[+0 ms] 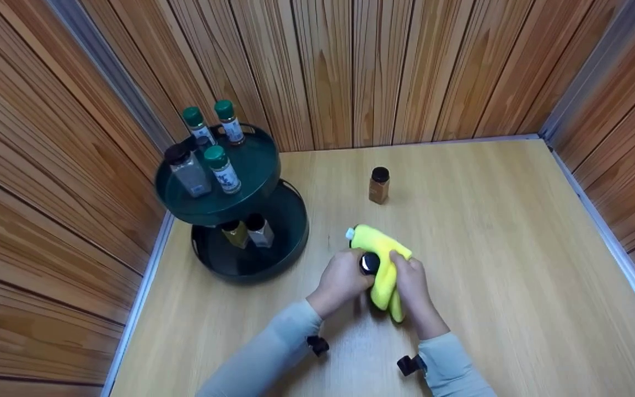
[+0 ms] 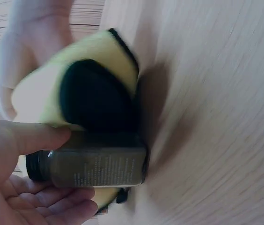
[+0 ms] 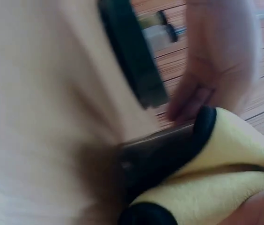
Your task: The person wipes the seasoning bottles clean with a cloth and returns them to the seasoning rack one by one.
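One dark-capped jar was under work at the lower centre of the head view, cap toward the camera; the left-wrist view showed fine print along one face. Left hand: thumb and fingers set on opposite sides of the jar, pinching it. Right hand: thumb over the yellow cloth, gripping its folds against the jar. Whether the jar's base touched the wooden table could not be told. Step in hand, by judgement: wiping the jar's outer walls; how much had been covered was not readable. A second jar stood upright, apart from the hands, just right of centre and higher in the frame. A two-tier stand at upper left bore more containers on both levels. Next move, as judged: turn the jar within the left-hand pinch to offer another face to the cloth, with even pressure from the right thumb. Risk noted: too light a pinch might let the jar twist or slip.
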Tool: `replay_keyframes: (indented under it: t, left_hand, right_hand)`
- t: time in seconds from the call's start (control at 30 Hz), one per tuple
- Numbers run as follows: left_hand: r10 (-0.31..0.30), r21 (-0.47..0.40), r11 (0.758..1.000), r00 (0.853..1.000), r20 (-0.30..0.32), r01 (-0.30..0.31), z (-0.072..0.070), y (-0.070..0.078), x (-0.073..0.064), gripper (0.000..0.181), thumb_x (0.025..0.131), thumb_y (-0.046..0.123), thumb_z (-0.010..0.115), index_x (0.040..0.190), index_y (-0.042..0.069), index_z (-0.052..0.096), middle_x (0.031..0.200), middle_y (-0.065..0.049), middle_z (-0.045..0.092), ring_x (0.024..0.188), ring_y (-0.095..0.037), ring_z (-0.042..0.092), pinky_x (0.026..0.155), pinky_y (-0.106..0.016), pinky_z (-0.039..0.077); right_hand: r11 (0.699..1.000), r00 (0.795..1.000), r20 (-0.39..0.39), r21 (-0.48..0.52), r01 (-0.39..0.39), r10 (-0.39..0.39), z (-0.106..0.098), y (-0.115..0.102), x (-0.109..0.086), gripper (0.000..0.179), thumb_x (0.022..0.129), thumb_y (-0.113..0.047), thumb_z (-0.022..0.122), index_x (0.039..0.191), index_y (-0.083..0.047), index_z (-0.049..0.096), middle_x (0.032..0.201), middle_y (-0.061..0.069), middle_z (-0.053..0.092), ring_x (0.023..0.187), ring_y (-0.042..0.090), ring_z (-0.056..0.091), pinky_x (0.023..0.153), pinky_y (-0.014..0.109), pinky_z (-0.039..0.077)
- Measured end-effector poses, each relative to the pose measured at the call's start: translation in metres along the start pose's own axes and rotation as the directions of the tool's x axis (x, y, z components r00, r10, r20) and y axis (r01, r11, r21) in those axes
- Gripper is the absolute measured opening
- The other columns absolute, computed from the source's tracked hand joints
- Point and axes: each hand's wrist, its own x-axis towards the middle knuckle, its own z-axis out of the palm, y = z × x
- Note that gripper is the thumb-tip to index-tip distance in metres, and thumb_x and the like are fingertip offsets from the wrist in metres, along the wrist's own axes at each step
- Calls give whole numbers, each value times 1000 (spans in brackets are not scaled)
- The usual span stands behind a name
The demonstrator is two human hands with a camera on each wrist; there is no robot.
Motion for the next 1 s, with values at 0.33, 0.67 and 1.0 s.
replay_keyframes:
  t: [0.33, 0.67, 1.0]
  left_hand:
    - [-104, -126, 986, 994, 31, 107, 4, 0, -2, 33, 78, 10, 81, 108, 5, 70, 97, -1, 71, 86, -9, 62, 83, -30, 55]
    - [-269, -255, 924, 958, 97, 285, -4, -3, -3, 42, 84, 19, 84, 123, 18, 69, 115, 8, 69, 105, -6, 63, 100, -34, 53]
    - [-236, -425, 880, 972, -2, 213, -24, 4, -5, 45, 83, 22, 84, 125, 14, 67, 118, 4, 70, 110, -9, 66, 97, -32, 55]
  right_hand:
    - [997, 998, 23, 59, -58, 57, 1, 7, 4, 28, 104, -26, 54, 98, 0, 64, 80, 3, 67, 71, 14, 63, 67, 27, 54]
    - [999, 999, 19, 18, -44, 44, -4, -2, -3, 28, 104, -23, 56, 108, 3, 63, 83, 4, 66, 72, 14, 62, 67, 26, 53]
    - [978, 995, -18, -188, 94, -99, -1, -9, -8, 28, 101, -18, 60, 118, 4, 67, 98, 13, 68, 81, 19, 63, 71, 28, 53]
